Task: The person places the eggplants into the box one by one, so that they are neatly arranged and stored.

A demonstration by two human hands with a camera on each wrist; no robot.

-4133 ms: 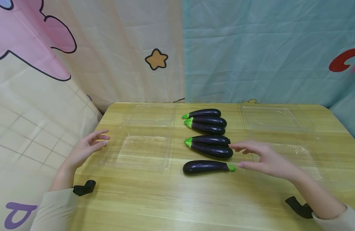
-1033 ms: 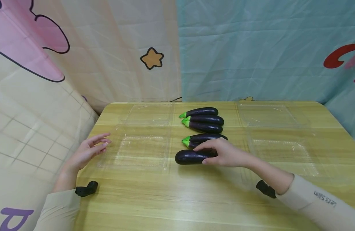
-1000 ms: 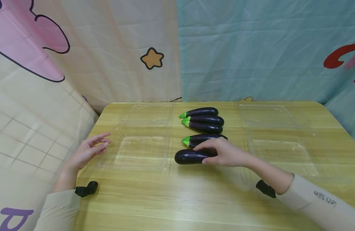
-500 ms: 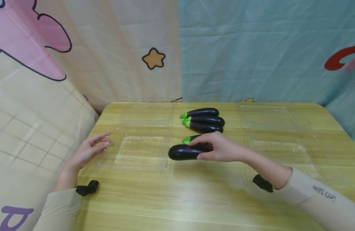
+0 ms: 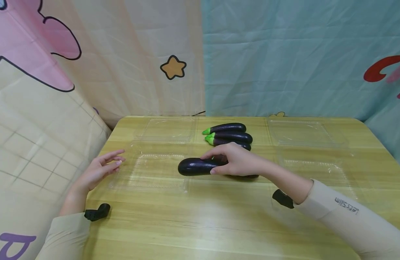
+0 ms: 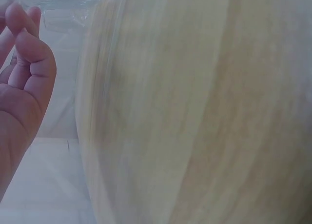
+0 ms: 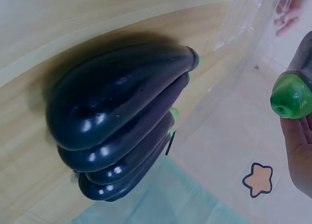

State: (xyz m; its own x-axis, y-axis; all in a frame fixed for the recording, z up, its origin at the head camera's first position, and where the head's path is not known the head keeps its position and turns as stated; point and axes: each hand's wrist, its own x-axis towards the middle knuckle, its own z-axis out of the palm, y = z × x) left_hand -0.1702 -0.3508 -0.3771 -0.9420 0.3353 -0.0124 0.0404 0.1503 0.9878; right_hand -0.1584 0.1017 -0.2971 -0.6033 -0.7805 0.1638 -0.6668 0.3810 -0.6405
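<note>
My right hand [image 5: 235,159] grips a dark purple eggplant [image 5: 191,167] between thumb and fingers. Its blunt end points left, over the right side of a clear plastic container [image 5: 148,187]. In the right wrist view, the eggplant's green cap [image 7: 291,97] shows above the palm. Below and behind the hand lie more eggplants [image 5: 230,127] on the table, some partly covered by it; the right wrist view shows these eggplants [image 7: 117,102] side by side. At the container's left edge, my left hand [image 5: 100,168] hovers with loosely bent fingers, holding nothing; whether it touches the rim I cannot tell.
The left container's raised lid half [image 5: 167,128] lies toward the back of the wooden table [image 5: 187,224]. A second clear container [image 5: 317,173] lies spread out at right, beneath and beyond my right forearm. Printed curtains [image 5: 284,65] hang close behind the table.
My right hand took hold of the nearest eggplant, lifted it and carried it left toward the left container. The left hand has stayed about where it was.
</note>
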